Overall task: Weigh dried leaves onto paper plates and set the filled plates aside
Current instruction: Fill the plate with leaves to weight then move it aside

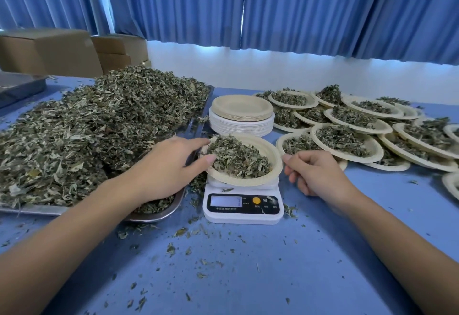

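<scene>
A paper plate (272,152) heaped with dried leaves (238,159) sits on a white digital scale (243,209) at the table's middle. My left hand (169,165) reaches from the tray side to the plate's left rim. Its fingers are fairly straight and its thumb tip touches the leaves. My right hand (315,175) hovers at the plate's right rim with loosely curled fingers; the thumb tip is right at the rim and nothing is held. A big heap of loose leaves (99,128) fills a metal tray (154,216) on the left.
A stack of empty plates (242,116) stands behind the scale. Several filled plates (347,141) overlap across the right of the blue table (248,277). Leaf crumbs litter the table near the scale. Cardboard boxes (62,51) stand at the back left, with blue curtains behind.
</scene>
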{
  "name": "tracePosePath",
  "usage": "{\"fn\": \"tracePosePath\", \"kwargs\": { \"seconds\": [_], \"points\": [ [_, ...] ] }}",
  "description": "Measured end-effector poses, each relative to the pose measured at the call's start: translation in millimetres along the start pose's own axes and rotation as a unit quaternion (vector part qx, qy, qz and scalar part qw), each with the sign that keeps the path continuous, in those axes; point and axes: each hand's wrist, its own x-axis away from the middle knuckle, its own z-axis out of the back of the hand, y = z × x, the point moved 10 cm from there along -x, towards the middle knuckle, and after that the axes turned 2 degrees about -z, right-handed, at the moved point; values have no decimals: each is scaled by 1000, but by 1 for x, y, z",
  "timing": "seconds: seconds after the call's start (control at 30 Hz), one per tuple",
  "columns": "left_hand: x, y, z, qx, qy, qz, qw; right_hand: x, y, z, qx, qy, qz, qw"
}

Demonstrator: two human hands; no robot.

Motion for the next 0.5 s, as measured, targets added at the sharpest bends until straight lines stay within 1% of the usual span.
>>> {"fn": "tracePosePath", "kwargs": {
  "seconds": [0.13, 0.27, 0.4, 0.5],
  "points": [
    [-1, 10, -8, 63, -23, -24, 997, 3, 1, -11, -37, -40, -28, 998],
    [-2, 17, -16, 131, -47, -31, 990, 7, 5, -12, -97, -51, -77, 991],
    [-19, 23, -14, 186, -46, -20, 981, 10, 3, 0, -165, -37, -122, 978],
    [-39, 37, -12, 166, -40, -34, 985, 9, -2, 15, -221, -18, -141, 965]
  ]
}}
